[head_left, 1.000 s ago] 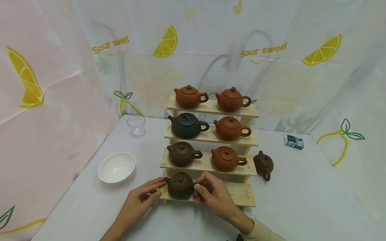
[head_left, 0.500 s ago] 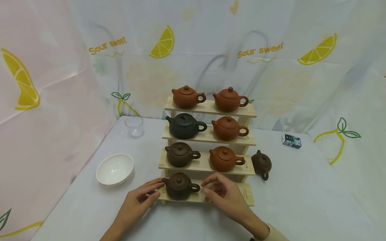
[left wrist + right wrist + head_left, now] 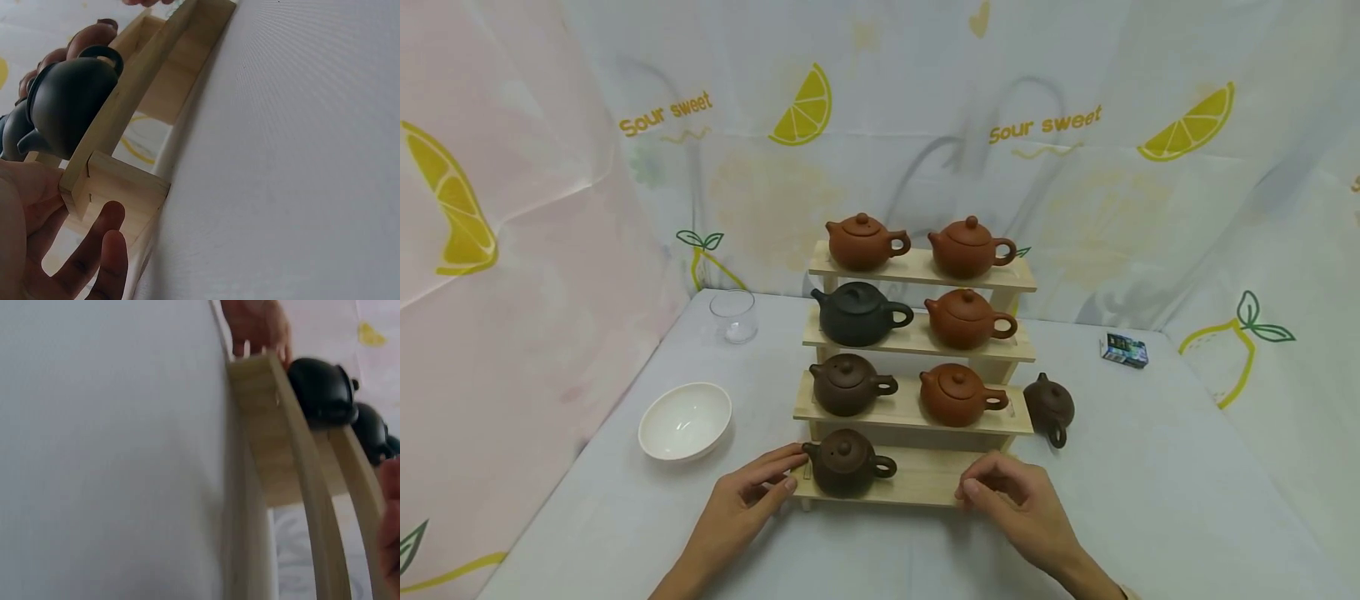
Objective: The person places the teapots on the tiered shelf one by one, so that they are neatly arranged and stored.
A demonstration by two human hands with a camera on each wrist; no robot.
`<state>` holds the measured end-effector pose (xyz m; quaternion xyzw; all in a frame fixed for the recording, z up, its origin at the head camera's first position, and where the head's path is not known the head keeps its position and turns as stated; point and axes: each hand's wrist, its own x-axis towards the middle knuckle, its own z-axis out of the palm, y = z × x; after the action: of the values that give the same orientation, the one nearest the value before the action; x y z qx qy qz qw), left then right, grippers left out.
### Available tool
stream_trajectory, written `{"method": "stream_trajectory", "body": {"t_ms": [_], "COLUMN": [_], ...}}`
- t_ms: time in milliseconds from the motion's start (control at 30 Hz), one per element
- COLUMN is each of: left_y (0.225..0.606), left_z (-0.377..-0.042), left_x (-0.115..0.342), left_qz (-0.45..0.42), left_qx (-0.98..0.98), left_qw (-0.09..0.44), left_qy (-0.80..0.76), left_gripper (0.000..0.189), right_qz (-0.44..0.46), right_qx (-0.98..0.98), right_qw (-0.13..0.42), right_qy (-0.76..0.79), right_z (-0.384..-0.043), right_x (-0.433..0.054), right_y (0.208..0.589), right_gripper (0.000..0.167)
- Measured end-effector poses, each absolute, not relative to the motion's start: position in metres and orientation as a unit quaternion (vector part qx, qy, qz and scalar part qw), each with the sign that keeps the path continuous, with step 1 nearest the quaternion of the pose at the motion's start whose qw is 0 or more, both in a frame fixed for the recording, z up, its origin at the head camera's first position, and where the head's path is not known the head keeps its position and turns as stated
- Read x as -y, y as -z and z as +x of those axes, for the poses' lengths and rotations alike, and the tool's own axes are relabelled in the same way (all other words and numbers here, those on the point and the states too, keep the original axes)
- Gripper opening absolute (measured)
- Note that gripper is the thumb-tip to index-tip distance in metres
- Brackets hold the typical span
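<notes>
A dark brown teapot (image 3: 844, 468) sits at the left of the bottom step of a tiered wooden stand (image 3: 925, 477), spout left, handle right. My left hand (image 3: 747, 498) rests at the step's left end, fingertips by the spout. In the left wrist view its fingers (image 3: 112, 262) are spread beside the wooden end; whether they press the wood I cannot tell. My right hand (image 3: 1021, 508) is over the step's right end with loosely bent fingers, holding nothing. Above stand a brown teapot (image 3: 847, 386), a black teapot (image 3: 859, 315) and several reddish-brown teapots (image 3: 957, 395).
Right of the stand, another dark brown teapot (image 3: 1051, 408) is on the white-covered table (image 3: 1150, 492). A small box (image 3: 1124, 350) lies farther back. On the left are a white bowl (image 3: 685, 423) and a clear glass (image 3: 734, 317). A lemon-print cloth (image 3: 865, 158) hangs behind.
My right hand has let go of the bottom teapot's handle and moved right to the step's far end. My left hand has stayed at the left end.
</notes>
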<state>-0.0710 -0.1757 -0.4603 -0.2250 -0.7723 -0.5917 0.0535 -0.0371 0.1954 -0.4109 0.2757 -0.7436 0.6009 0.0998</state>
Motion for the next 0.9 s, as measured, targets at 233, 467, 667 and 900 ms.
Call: {"method": "stream_trajectory", "body": {"t_ms": [233,467,667,900], "left_y": [0.461,0.46,0.461,0.461], "left_z": [-0.071,-0.07,-0.07,-0.07], "left_x": [0.175,0.175,0.174,0.175], "left_qz": [-0.229,-0.222,-0.23,-0.222], "left_qx": [0.776,0.777,0.759,0.742], "left_qw": [0.076,0.079,0.076,0.05], "left_qy": [0.582,0.584,0.604,0.631], "left_gripper": [0.03,0.03,0.032,0.029], "right_qz": [0.313,0.17,-0.043,-0.181], "right_qx": [0.663,0.68,0.719,0.73], "right_qw": [0.257,0.324,0.283,0.237], "right_qy": [-0.63,-0.635,-0.634,-0.615], "right_z": [-0.046,-0.053,-0.062,-0.071], "right_x": [-0.226,-0.258,-0.28,-0.296], "right_y": [0.417,0.413,0.412,0.424], "right_gripper": [0.035,0.031,0.028,0.02]}}
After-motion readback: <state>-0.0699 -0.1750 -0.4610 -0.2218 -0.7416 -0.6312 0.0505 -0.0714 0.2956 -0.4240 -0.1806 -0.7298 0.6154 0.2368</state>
